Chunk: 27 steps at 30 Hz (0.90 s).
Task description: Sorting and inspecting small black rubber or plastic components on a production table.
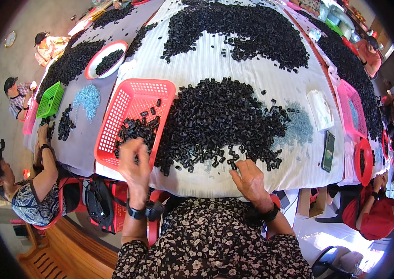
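Observation:
A heap of small black plastic pieces (220,116) covers the white cloth in front of me. To its left stands a pink plastic basket (134,85) with a smaller pile of the same pieces inside. My left hand (135,165) is over the basket's near right rim, fingers curled together; what they hold, if anything, is hidden. At the near edge of the heap, my right hand (250,179) reaches palm down, its thumb and forefinger closed at a black plastic piece (233,162). Small pale blue bits (297,128) lie scattered along the heap's right side.
A phone (328,151) and a white packet (320,110) lie on the right. More black pieces (248,25) spread across the far table. A white bowl (118,46), a green basket (50,99) and light blue pieces (86,101) are on the left. Other people sit along both sides.

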Motion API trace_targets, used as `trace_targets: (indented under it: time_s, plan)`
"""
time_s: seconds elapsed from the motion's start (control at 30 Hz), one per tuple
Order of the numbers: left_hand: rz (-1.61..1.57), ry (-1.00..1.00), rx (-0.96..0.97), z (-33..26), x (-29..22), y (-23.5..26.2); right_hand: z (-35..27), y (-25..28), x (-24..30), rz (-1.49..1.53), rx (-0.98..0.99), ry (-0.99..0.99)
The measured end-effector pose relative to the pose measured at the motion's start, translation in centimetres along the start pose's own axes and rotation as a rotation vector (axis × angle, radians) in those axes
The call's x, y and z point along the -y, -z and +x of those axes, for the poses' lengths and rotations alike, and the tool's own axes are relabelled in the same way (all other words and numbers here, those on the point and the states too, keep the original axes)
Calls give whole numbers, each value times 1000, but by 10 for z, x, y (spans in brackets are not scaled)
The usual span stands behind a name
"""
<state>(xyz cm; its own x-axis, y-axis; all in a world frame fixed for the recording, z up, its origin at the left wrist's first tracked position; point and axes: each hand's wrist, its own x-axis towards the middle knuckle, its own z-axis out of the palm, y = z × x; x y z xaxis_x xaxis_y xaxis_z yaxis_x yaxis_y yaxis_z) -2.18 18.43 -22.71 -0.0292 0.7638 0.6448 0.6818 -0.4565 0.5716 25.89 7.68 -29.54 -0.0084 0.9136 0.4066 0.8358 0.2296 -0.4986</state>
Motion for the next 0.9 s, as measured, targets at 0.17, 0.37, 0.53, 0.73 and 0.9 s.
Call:
trace_targets:
  time_s: [0.17, 0.37, 0.53, 0.73, 0.9]
  plan:
    - [-299, -197, 409, -46, -33, -38, 4, -4, -4, -123, -8, -22]
    - [-308, -335, 552, -69, -31, -84, 3, 2, -3, -67, -45, -30]
    - [-121, -399, 616, -77, -31, -103, 1, -14, 10, -47, 120, 151]
    - [-126, -406, 615, -78, -29, -106, 10, -14, 13, -158, 200, 180]
    - [-263, -276, 585, -71, -30, -99, 5, -16, 9, -58, 139, 135]
